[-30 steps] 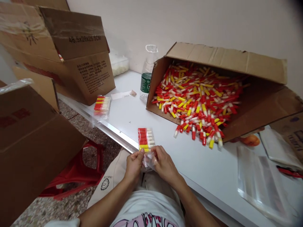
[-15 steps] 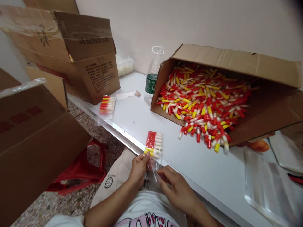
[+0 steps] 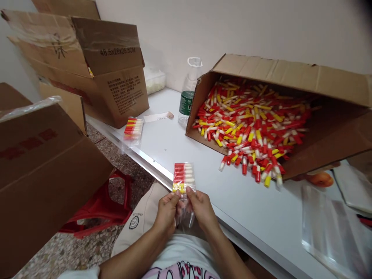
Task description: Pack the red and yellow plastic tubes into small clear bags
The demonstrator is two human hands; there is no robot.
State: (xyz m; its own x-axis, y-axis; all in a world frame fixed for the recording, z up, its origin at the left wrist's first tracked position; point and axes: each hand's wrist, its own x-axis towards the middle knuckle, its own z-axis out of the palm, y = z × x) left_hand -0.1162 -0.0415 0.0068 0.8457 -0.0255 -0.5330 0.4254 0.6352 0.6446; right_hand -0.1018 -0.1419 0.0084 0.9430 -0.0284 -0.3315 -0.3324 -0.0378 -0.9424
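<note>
your left hand [image 3: 168, 209] and right hand [image 3: 201, 207] pinch the bag [image 3: 183, 196] below the tubes [image 3: 184, 176], apparently for closing; the next move likely calls for even tension.

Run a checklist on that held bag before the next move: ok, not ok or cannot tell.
1. Left hand pinching the clear plastic bag: ok.
2. Right hand pinching it too: ok.
3. Slim red-and-white and yellow-and-white tubes lined up side by side inside: ok.
4. Bag sealed: cannot tell.
5. Loose red, yellow and white tubes all within the brown cardboard box: not ok, some lie on the white table.
</note>
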